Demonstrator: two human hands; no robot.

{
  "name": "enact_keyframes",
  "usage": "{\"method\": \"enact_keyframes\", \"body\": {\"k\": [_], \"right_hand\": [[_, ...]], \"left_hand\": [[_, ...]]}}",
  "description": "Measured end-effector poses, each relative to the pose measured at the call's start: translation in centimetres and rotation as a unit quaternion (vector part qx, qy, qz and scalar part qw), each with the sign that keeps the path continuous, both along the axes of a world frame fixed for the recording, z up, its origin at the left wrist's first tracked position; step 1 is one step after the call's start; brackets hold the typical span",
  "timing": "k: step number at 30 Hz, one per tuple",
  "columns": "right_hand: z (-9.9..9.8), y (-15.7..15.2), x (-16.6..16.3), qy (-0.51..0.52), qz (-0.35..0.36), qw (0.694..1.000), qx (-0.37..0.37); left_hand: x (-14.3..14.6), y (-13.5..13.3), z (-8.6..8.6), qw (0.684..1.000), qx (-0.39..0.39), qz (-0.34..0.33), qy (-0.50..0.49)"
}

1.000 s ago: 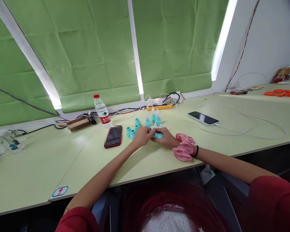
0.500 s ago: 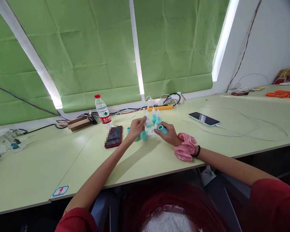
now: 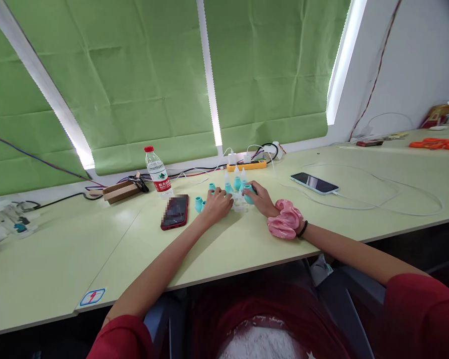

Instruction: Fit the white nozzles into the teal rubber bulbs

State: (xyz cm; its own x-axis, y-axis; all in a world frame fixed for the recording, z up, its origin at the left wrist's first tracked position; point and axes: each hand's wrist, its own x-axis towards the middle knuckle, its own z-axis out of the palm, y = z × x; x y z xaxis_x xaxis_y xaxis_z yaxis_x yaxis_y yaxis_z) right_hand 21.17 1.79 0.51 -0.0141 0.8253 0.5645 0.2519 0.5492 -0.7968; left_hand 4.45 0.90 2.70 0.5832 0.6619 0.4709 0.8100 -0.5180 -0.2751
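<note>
Teal rubber bulb (image 3: 248,193) gripped in the right hand (image 3: 261,198).
Left hand (image 3: 217,203) rests just beside it; its grip cannot be told.

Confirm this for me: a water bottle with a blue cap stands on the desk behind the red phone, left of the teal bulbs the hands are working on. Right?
Not quite. The water bottle has a red cap, not a blue one, as the head view shows. It does stand behind the red phone, left of the teal bulbs by the left hand and right hand.

water bottle (image 3: 156,172): red label, print unreadable | table sticker (image 3: 92,297): red bolt sign
</note>
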Motion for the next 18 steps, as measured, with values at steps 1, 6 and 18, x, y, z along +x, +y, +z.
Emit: {"method": "enact_keyframes", "body": {"k": [1,6,18], "right_hand": [[0.3,0.3,0.3,0.003,-0.017,1.000,0.012],[1.4,3.5,2.9,0.021,-0.129,0.989,0.071],[0.9,4.9,4.2,-0.117,-0.147,0.977,0.096]], "left_hand": [[-0.3,-0.3,0.5,1.000,0.005,-0.001,-0.008],[-2.9,-1.4,2.2,0.998,0.002,0.047,-0.042],[-4.2,-0.7,0.3,0.992,-0.104,0.047,-0.052]]}}
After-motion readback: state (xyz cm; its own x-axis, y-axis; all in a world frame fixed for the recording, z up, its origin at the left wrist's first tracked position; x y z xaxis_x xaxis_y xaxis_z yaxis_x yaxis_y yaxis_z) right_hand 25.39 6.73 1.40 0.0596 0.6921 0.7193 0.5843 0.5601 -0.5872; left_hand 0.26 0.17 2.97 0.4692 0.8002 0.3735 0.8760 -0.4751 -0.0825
